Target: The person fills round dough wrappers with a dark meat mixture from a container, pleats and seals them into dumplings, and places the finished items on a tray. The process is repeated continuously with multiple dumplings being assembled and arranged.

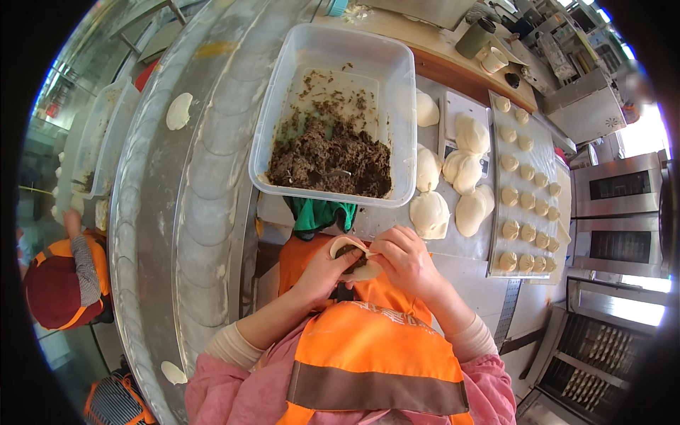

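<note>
A round dough wrapper [370, 270] with dark brown filling [355, 258] on it rests in my left hand [323, 270], the thumb over the filling. My right hand [405, 258] pinches the wrapper's edge between its fingertips. Just beyond my hands stands a clear plastic tub [345, 37], part full of the same brown filling [329, 156]; a metal utensil [338, 173] is partly buried in it. Under the tub's near side hangs a green and black cloth item [323, 217]. Larger dough pieces [429, 213] lie to the right of the tub.
A tray [495, 212] with rows of pleated buns [509, 196] lies at the right, near a white scale [451, 114] bearing dough. On the left runs a metal conveyor-like surface [164, 212] with flat dough discs [179, 111]. Beyond it, a co-worker [64, 281] reaches near another tub [109, 143].
</note>
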Motion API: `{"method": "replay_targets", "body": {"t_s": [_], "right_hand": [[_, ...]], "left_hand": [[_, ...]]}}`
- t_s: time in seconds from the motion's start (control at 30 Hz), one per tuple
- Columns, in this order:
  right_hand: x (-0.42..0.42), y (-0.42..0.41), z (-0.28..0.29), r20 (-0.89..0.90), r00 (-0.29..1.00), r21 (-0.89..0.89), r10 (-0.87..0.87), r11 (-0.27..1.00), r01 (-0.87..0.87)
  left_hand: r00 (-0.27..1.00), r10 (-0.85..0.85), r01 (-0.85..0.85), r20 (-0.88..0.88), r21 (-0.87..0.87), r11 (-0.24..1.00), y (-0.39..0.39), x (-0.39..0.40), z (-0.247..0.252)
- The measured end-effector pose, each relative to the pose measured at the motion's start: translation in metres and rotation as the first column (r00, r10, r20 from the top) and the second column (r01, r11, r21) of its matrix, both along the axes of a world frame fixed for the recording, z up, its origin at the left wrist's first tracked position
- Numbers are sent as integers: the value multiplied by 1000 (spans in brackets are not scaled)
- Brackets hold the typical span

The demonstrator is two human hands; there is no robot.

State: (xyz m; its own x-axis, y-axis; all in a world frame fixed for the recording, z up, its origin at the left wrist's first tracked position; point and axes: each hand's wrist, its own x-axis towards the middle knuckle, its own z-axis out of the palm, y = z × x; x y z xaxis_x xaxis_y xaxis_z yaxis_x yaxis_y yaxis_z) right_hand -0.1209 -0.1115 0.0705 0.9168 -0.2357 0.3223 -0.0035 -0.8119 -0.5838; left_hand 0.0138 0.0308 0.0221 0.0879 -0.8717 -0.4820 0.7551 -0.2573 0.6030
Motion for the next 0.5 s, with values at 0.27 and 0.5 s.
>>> {"method": "replay_targets", "body": {"t_s": [0.27, 0.5], "right_hand": [[0, -1, 8, -76, 993, -16, 90, 996, -92], [8, 0, 10, -234, 968, -129, 96, 983, -128]], "left_hand": [[935, -278, 272, 218, 57, 961, 1, 13, -1], [773, -474, 475, 423, 111, 873, -6, 21, 0]]}}
